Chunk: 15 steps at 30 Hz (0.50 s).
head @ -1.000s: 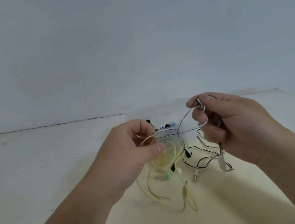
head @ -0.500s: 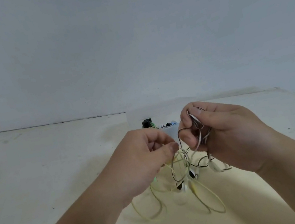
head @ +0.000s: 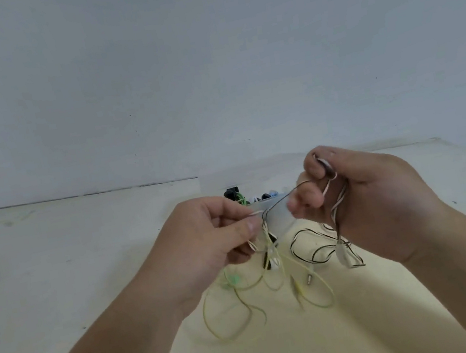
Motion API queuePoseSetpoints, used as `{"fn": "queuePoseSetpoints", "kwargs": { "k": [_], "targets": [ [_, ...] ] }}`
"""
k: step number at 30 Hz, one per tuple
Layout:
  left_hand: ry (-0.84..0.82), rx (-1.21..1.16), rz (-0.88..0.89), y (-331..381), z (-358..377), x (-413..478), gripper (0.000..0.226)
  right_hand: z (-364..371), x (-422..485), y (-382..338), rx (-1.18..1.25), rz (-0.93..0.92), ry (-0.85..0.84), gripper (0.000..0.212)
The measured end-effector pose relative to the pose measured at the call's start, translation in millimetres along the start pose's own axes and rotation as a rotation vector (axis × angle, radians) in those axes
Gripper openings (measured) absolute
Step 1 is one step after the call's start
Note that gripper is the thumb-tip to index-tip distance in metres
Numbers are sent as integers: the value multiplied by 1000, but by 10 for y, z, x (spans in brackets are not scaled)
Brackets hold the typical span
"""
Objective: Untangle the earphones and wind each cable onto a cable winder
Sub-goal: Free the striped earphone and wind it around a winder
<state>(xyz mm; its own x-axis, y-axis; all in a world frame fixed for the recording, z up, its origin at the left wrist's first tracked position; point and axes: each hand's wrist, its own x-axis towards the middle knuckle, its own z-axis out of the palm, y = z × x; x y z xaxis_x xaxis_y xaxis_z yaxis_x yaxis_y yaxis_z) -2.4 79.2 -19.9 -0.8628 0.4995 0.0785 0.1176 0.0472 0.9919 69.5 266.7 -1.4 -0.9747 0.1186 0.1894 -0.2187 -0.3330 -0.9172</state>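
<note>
Head view. The left hand (head: 215, 241) pinches, between thumb and forefinger, the knot where a thin black-and-white striped earphone cable (head: 337, 206) crosses a pale yellow-green earphone cable (head: 206, 318). The right hand (head: 366, 199) has its fingers curled round several turns of the striped cable, one loop hooked over the forefinger. The hands are raised and held apart, probably to draw the short span between them taut and expose the crossing. From the right-hand grip the striped cable hangs to a white in-line remote (head: 341, 254) and slack loops on the cream tabletop (head: 58, 285). The yellow-green cable trails below the left-hand pinch in open loops. Behind the hands stands a translucent plastic box (head: 261, 201); its small contents are too blurred to identify. No winding has begun.
</note>
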Motion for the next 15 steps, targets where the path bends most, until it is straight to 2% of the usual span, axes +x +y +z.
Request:
{"fn": "queuePoseSetpoints", "kwargs": {
  "k": [3, 9, 11, 15],
  "targets": [
    [26, -165, -59, 48, -29, 10, 7, -35, 15, -37, -4, 90, 63, 32],
    [59, -397, -95, 59, 69, 17, 9, 18, -6, 71, -395, 203, 47, 26],
    [61, -467, -82, 73, 82, 14, 9, 22, -13, 97, -487, 209, 28, 33],
    [31, -543, -69, 97, 61, 11, 23, 22, -23, 131, -657, 219, 23, 32]
  ]
}}
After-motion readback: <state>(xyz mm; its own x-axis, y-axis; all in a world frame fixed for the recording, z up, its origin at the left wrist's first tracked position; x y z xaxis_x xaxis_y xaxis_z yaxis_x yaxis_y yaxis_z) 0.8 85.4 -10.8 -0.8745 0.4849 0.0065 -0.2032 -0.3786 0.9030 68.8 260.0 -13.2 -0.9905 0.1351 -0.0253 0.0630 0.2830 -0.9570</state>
